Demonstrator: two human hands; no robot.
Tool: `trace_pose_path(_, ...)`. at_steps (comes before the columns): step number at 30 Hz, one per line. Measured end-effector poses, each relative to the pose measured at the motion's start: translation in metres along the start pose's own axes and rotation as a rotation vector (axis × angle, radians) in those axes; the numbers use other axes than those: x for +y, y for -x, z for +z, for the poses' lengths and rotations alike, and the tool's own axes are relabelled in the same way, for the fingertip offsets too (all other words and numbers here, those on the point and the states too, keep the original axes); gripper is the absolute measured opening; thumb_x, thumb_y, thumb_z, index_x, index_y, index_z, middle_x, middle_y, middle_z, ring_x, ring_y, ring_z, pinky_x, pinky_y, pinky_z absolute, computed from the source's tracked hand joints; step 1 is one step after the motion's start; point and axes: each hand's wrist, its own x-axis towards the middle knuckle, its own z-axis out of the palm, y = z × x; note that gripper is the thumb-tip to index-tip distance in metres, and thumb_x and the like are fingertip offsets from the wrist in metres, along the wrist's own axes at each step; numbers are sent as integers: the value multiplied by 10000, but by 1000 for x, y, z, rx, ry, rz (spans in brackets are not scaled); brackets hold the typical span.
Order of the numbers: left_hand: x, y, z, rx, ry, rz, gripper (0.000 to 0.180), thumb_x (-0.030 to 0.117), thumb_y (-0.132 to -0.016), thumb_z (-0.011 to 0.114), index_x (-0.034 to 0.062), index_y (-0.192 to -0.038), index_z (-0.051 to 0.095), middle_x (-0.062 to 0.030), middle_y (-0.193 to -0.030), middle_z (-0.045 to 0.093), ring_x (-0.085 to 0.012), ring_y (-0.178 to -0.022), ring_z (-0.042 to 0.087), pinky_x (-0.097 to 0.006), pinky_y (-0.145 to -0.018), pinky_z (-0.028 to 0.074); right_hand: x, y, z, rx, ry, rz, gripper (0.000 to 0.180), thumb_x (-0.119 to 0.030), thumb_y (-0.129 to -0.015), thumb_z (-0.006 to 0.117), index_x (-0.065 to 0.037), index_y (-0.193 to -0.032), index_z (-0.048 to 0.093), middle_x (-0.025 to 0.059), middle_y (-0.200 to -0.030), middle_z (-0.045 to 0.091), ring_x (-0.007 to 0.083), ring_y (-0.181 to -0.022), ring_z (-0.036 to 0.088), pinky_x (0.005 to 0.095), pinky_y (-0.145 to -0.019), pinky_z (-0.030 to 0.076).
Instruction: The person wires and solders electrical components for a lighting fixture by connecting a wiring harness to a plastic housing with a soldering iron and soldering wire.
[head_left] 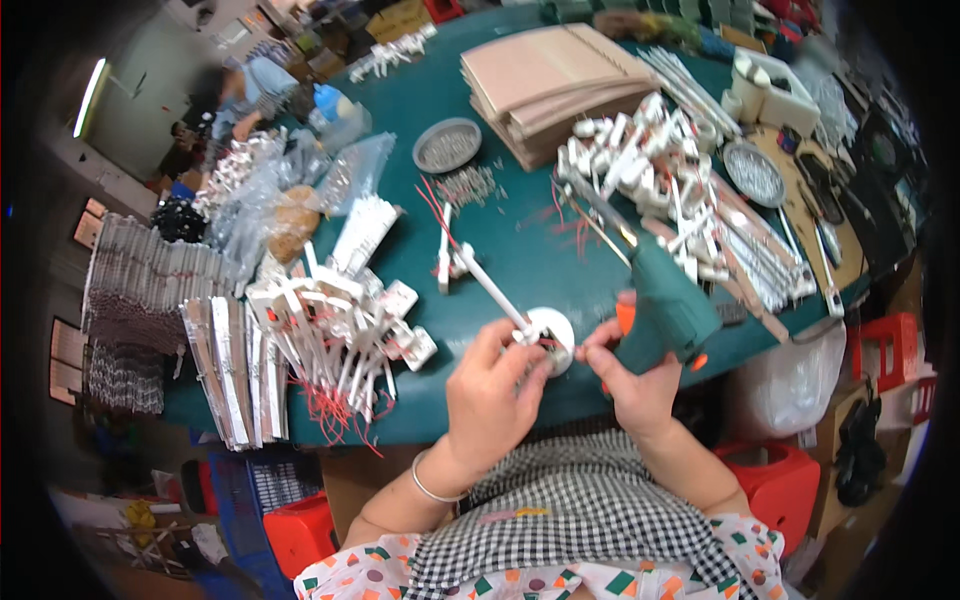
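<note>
Wearing a checked apron (570, 485) below the round white base (562, 328). Gripping that base with the left hand (495, 385), with the right hand (640, 395) curled at its right edge, by a green pistol-shaped tool (668, 305) — cannot tell if gripping it. See white parts (340, 288) left of the base, stacked tan boards (560, 75) well beyond it.

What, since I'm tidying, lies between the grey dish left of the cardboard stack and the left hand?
Head view: small metal pieces, red wires, a white part and a white rod.
</note>
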Motion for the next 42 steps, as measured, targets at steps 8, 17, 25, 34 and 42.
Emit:
trace_pose_path(8,3,5,4,24,103,-54,161,8,-754,762,9,-879,661,-180,-1131,606,-272,-850,693,-333,-705,570,-3,7,-1,34,-109,83,559,39,-799,702,-22,-1286,434,101,-859,636,172,-784,638,305,-744,531)
trace_pose_path(17,-2,-9,9,-29,403,-91,185,11,-777,758,20,-956,712,-159,-1321,477,-218,-949,660,-346,-821,552,-6,3,4,7,-205,132,571,34,-799,717,-34,-1287,428,115,-876,641,193,-822,654,308,-779,529)
trace_pose_path(25,-18,-11,17,-82,504,-119,86,26,-834,727,4,-916,718,-105,-1261,452,-164,-897,616,-310,-794,535,-2,-6,5,-39,-222,96,576,49,-798,712,-32,-1291,425,114,-894,644,184,-840,657,295,-777,528)
trace_pose_path(34,-17,-12,19,-116,795,-278,34,-44,-882,636,-22,-907,644,-69,-1275,407,-98,-924,575,-244,-749,533,-3,-10,6,20,40,-22,531,21,-798,740,13,-1270,498,57,-870,679,117,-805,648,260,-730,513)
trace_pose_path(42,-8,-14,15,-92,851,-377,29,-27,-856,686,-27,-867,659,-57,-1194,455,-93,-858,590,-228,-709,539,-6,-9,4,-24,172,46,209,-32,-791,769,-8,-976,676,38,-833,713,92,-739,652,260,-687,519)
